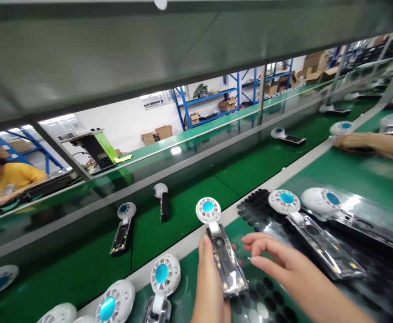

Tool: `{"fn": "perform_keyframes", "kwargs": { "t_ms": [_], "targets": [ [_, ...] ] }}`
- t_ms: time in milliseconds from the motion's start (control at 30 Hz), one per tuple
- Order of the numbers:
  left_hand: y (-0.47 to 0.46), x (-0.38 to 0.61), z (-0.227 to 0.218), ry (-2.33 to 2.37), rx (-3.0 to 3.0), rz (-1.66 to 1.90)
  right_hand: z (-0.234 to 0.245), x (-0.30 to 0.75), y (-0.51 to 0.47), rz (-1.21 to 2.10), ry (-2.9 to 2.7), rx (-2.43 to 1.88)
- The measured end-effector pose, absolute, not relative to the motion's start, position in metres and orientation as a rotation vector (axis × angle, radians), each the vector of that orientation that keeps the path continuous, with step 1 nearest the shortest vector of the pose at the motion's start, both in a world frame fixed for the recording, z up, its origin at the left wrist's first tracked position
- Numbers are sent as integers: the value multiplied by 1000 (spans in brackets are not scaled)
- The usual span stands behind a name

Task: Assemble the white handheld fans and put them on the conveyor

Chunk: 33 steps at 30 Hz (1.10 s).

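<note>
My left hand (209,278) is wrapped round the clear, dark-backed body of a handheld device (228,264). Its round white vented head with a shiny blue centre points away from me. Just right of that body hovers my right hand (277,258), fingers bent and a gap showing between forefinger and thumb. A tiny pale sliver shows by the thumb tip, too small to name. Two similar devices, one nearer (320,242) and one behind it (367,224), lie right of my right hand on a dark sheet of round pads (256,204).
A green conveyor belt (196,188) runs diagonally past, carrying spaced devices. More white heads (115,300) crowd the near left edge. Another person's hand (354,141) touches a device at right. A person in yellow (18,179) sits across the line. An overhead panel (115,54) spans the top.
</note>
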<state>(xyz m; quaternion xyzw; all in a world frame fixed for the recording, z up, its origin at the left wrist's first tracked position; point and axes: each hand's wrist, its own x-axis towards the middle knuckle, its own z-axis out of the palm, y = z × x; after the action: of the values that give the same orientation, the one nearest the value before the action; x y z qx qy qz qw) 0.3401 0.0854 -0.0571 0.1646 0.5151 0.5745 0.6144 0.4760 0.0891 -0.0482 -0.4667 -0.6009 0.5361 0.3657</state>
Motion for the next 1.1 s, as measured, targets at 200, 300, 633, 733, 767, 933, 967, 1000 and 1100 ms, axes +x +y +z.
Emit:
{"fn": "perform_keyframes", "kwargs": {
  "t_ms": [200,300,633,733,767,933,967,1000,1100],
  "targets": [
    [61,345,-92,1230,517,1345,-33,470,83,1496,-1537,-1255],
    [58,349,-97,1291,562,1365,-30,467,85,1482,-1600,-1315],
    [56,354,-99,1374,805,1368,-29,459,87,1211,-1885,-1378],
    [56,354,-93,1381,842,1343,-32,461,88,1199,-1932,-1401],
    [56,354,-91,1383,850,1333,-32,461,88,1198,-1939,-1407],
    [53,355,-86,1407,856,1310,-29,461,90,1180,-1970,-1421],
    [53,355,-86,1405,860,1316,-28,461,90,1172,-1981,-1422],
    [52,356,-86,1400,862,1322,-28,460,90,1164,-1992,-1423],
    [52,357,-89,1401,837,1344,-26,459,89,1130,-2014,-1402]
  ]
}}
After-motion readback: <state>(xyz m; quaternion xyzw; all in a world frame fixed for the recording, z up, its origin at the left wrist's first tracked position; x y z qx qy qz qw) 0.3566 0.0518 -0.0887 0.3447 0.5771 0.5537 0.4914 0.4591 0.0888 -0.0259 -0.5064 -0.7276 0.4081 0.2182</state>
